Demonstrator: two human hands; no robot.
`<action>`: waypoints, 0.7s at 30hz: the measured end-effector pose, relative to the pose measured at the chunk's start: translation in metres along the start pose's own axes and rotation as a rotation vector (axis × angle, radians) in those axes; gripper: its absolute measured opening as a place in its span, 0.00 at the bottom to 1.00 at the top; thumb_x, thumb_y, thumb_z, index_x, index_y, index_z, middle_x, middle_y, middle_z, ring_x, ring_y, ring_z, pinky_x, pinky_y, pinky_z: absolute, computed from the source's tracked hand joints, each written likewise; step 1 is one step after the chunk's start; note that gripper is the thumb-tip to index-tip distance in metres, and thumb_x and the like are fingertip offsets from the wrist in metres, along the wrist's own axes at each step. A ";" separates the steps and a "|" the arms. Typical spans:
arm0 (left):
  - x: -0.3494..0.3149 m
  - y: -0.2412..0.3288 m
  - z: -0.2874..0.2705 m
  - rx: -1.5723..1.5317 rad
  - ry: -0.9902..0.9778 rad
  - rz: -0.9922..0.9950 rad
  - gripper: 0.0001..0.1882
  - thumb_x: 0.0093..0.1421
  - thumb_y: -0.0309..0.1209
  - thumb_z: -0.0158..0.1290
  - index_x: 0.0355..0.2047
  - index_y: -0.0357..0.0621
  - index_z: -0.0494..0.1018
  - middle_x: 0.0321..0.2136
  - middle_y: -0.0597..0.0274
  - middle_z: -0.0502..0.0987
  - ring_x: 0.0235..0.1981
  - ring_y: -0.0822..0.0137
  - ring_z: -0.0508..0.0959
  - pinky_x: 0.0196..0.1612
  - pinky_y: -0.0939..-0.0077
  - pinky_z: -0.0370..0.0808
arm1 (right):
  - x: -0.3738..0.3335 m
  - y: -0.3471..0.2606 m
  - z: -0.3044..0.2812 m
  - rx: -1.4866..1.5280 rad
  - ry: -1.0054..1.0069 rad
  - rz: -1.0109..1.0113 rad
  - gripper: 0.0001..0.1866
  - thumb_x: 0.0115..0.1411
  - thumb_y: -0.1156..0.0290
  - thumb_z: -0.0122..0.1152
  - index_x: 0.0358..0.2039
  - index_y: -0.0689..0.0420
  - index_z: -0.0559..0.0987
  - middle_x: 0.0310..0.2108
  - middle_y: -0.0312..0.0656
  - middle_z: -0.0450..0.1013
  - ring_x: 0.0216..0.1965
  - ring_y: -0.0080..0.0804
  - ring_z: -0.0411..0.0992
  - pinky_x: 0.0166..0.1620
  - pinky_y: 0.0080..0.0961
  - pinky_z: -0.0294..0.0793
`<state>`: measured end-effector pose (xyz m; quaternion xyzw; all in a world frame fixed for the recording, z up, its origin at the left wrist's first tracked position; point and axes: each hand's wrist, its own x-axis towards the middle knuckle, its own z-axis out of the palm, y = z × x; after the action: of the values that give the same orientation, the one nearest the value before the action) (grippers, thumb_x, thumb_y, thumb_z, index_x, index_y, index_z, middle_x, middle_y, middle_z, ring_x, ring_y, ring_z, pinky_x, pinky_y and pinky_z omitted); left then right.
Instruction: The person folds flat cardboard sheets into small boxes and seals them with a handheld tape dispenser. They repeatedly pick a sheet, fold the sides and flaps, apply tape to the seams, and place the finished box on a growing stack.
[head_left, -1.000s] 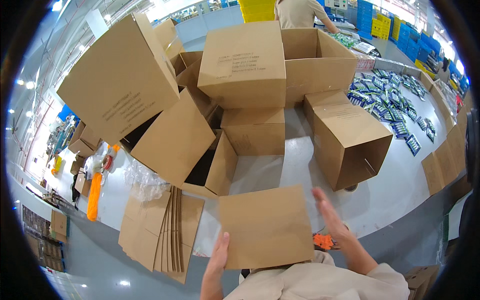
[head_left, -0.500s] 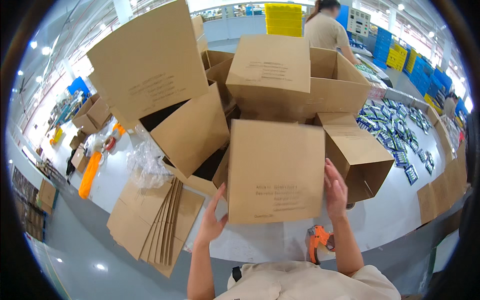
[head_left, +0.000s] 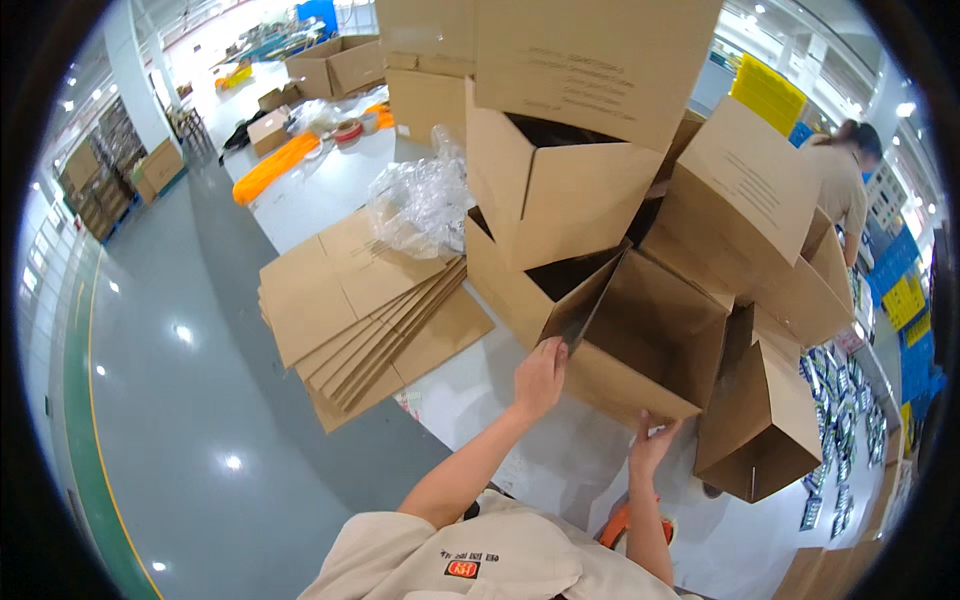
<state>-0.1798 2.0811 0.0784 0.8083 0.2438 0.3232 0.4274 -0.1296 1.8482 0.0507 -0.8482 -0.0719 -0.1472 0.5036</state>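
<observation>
An open cardboard box (head_left: 630,385) is in front of me, with its hollow inside facing up toward me. My left hand (head_left: 541,378) is closed on its left edge, fingers wrapped over the rim. At the lower front edge, my right hand (head_left: 652,445) grips the same box from below. An orange tape dispenser (head_left: 614,525) lies on the table, partly hidden by my right forearm. Beside the box on the right, another open carton (head_left: 765,420) rests on its side.
More cartons (head_left: 600,65) are stacked behind the box. Flattened cardboard sheets (head_left: 370,310) lie fanned out at the left, beside crumpled clear plastic (head_left: 420,205). Several small blue-green packs (head_left: 845,440) are spread at the right. A person (head_left: 840,180) stands beyond the cartons.
The held box has turned from showing its printed side to showing its open inside. Both hands have shifted to its edges. My view has swung to the left.
</observation>
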 end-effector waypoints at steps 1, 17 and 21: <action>-0.005 0.004 -0.008 0.125 0.078 0.216 0.13 0.66 0.37 0.49 0.44 0.43 0.77 0.43 0.55 0.80 0.44 0.50 0.80 0.48 0.54 0.76 | 0.003 0.002 0.010 -0.033 -0.040 -0.024 0.41 0.62 0.68 0.65 0.69 0.62 0.53 0.66 0.55 0.59 0.63 0.50 0.60 0.64 0.37 0.61; -0.025 -0.279 -0.314 1.511 -0.090 -0.113 0.29 0.68 0.48 0.46 0.53 0.32 0.73 0.54 0.42 0.75 0.55 0.53 0.75 0.60 0.56 0.67 | -0.113 -0.022 -0.030 -0.049 -0.781 0.061 0.17 0.58 0.76 0.62 0.49 0.62 0.75 0.44 0.45 0.77 0.34 0.34 0.80 0.38 0.28 0.79; -0.022 -0.185 -0.324 1.583 -0.468 0.257 0.07 0.56 0.32 0.52 0.31 0.44 0.76 0.28 0.59 0.78 0.32 0.62 0.81 0.40 0.62 0.75 | -0.101 -0.059 -0.026 0.006 -0.926 -0.039 0.14 0.59 0.73 0.62 0.46 0.60 0.77 0.44 0.47 0.78 0.36 0.37 0.81 0.39 0.30 0.79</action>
<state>-0.4528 2.3347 0.0521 0.9376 0.2096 -0.0734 -0.2674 -0.2455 1.8562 0.0790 -0.8216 -0.3057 0.2380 0.4182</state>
